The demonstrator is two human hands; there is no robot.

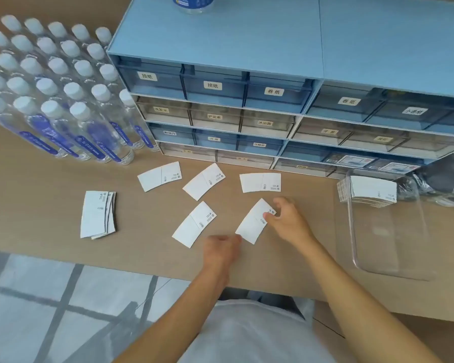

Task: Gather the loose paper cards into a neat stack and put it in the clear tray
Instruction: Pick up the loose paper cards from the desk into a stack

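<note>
Several white paper cards lie loose on the wooden table (50, 179). Single cards lie at the back: one card (159, 176), a second card (203, 181) and a third card (260, 182). Nearer me lies another card (194, 224). A small fanned pile of cards (97, 214) sits at the left. My right hand (286, 221) pinches the far end of a tilted card (252, 224). My left hand (220, 248) touches that card's near corner with its fingertips. The clear tray (391, 258) stands at the right and holds a stack of cards (372, 191) at its far end.
A blue drawer cabinet (247, 48) with labelled drawers fills the back. Several water bottles (50, 87) with white caps stand in rows at the left. Crumpled clear plastic wrap (440, 179) lies behind the tray. The table's front edge runs just before my body.
</note>
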